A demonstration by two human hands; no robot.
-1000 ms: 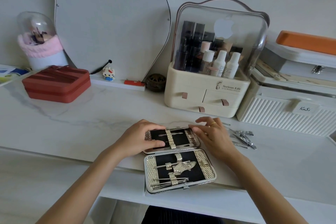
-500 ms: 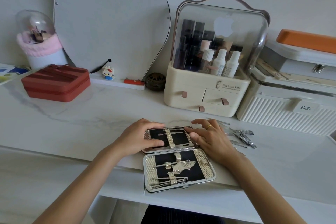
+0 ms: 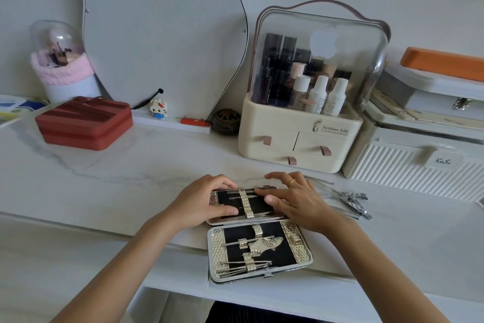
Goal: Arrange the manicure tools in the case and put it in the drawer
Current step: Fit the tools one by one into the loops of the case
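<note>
- While the left hand (image 3: pixel 203 203) has stayed clamped on the left edge of the far half of the open manicure case (image 3: pixel 258 233), thumb on the lining, the right hand (image 3: pixel 294 201) has slid leftward over that half since a second ago.
- Its fingers now lie flat and loosely spread, pressing a slim tool under the centre strap (image 3: pixel 246 203); no closed grasp shows.
- Loose tools (image 3: pixel 351 201) still lie on the counter (image 3: pixel 131 178) just right of the case, so arranging looks unfinished.
- Cream organizer drawers (image 3: pixel 319 145) behind remain shut.
</note>
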